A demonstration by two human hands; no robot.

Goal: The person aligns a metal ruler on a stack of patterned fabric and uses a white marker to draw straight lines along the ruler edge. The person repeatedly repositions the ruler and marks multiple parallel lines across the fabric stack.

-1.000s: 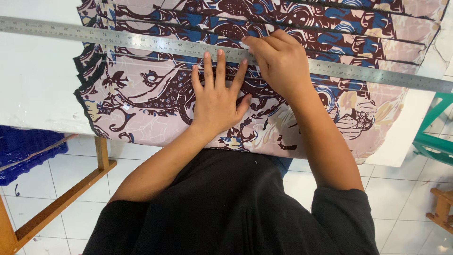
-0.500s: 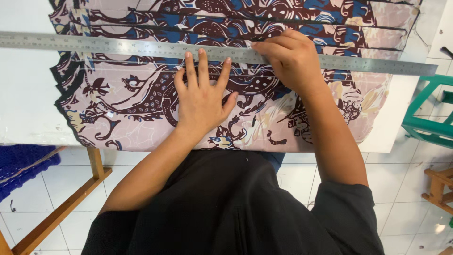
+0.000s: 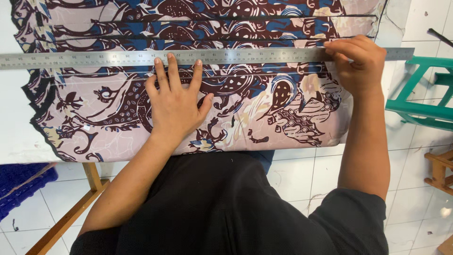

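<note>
A stack of patterned fabric [image 3: 264, 113] in pink, maroon and blue lies on a white table [image 3: 19, 141]. A long steel ruler [image 3: 94, 59] stretches across the cloth from left to right. My left hand [image 3: 175, 101] presses flat on the fabric, fingers spread, fingertips touching the ruler's near edge. My right hand [image 3: 358, 63] sits at the ruler's right end with fingers curled over it, close to the fabric's right edge. Whether it holds a marking tool is hidden.
A green stool frame [image 3: 424, 101] stands to the right on the white tiled floor. A wooden piece [image 3: 439, 170] sits lower right. A blue crate [image 3: 21, 186] lies under the table at left, beside a wooden table leg [image 3: 92, 177].
My right hand has slid rightward along the ruler to its right end. The left hand stays flat on the cloth. The ruler now lies level across the view.
</note>
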